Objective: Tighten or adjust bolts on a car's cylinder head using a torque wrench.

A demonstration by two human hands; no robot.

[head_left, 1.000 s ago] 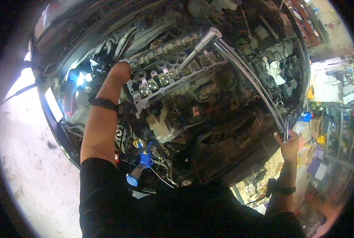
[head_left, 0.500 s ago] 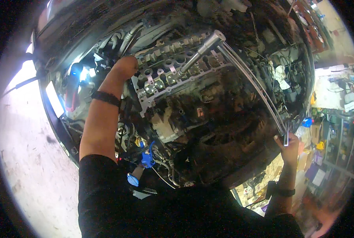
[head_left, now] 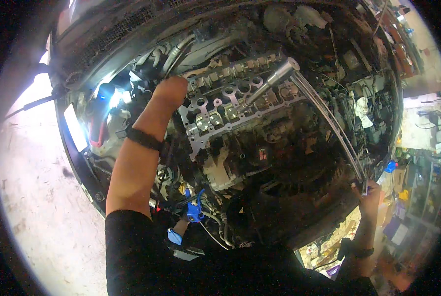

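A bare metal cylinder head (head_left: 215,129) with shiny round valve parts lies in an open engine bay. My right hand (head_left: 370,191), low on the right, is closed round the handle end of a long socket wrench (head_left: 331,123), whose handle shows as thin parallel bars. From its thick round head, a silver extension (head_left: 267,89) slants down to the left into the middle of the cylinder head. At the cylinder head's left end is my left hand (head_left: 173,92), its back towards me. It looks bent over, but its fingers are hidden, as is anything in them.
A lit work lamp with a red and dark body (head_left: 98,123) stands at the left of the bay. Blue plastic fittings (head_left: 195,212) and hoses lie near my body. White crumpled material (head_left: 362,111) is at the right. Beyond the fender are cluttered shelves (head_left: 418,197).
The whole scene has shifted right and down in the picture. Both hands and the wrench keep nearly the same places against the engine.
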